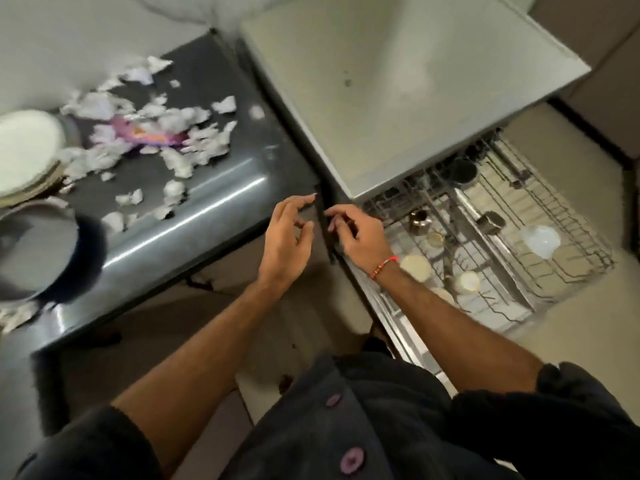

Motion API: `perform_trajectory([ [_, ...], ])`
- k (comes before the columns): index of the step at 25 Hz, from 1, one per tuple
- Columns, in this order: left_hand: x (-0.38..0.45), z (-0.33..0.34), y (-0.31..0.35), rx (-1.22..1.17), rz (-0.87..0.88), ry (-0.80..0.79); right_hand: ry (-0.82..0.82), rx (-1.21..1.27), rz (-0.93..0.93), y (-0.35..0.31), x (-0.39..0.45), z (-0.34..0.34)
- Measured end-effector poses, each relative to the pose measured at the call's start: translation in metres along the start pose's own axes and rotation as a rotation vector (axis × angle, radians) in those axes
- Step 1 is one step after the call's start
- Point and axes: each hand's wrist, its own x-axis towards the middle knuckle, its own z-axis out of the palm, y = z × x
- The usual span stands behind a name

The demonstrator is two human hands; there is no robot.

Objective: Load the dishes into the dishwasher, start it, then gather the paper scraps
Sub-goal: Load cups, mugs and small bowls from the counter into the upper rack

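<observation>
Dishwasher [415,98] stands at right, grey top seen from above, set just beside the dark counter [221,209]. Its wire rack [540,237] is pulled out toward the floor. In the rack: a metal cup [420,221], another small metal cup [491,221], a dark tumbler [462,173] near the back, a pale translucent bowl [541,240], and several cream-coloured round dishes [415,267] at the near end. Rack detail is blurred; exact slots cannot be told.

Paper scraps [156,133] lie scattered over the left part of the counter, white torn pieces, with a purple-and-orange wrapper [145,133] among them. More scraps [17,317] sit at the counter's near left edge.

Stack of white plates [24,150] at far left edge of the counter, touching the scraps. A steel pot [38,247] sits just in front of the plates.

Both hands are at the seam between counter and dishwasher. Left hand [287,233]: fingers loosely spread, holding nothing, fingertips [308,199] at the counter's corner. Right hand [360,233]: fingers bent at the dark edge strip of the dishwasher; whether it grips that strip cannot be told. Red thread bracelet [384,266] on the right wrist.

Dark buttoned shirt [346,427] at bottom of view. Beige tiled floor [571,341] beneath the rack.
</observation>
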Motion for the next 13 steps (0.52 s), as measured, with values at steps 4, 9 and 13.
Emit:
perform_trajectory([
  [4,-0.076,-0.106,-0.044,0.038,-0.118,0.237,-0.268,0.106,0.075,-0.072,-0.022,0.117],
  [9,-0.183,-0.21,-0.085,0.025,-0.345,0.536,-0.68,0.183,0.089,-0.156,-0.063,0.246],
  [13,-0.269,-0.262,-0.11,0.06,-0.508,0.761,-0.944,0.163,0.016,-0.208,-0.106,0.332],
])
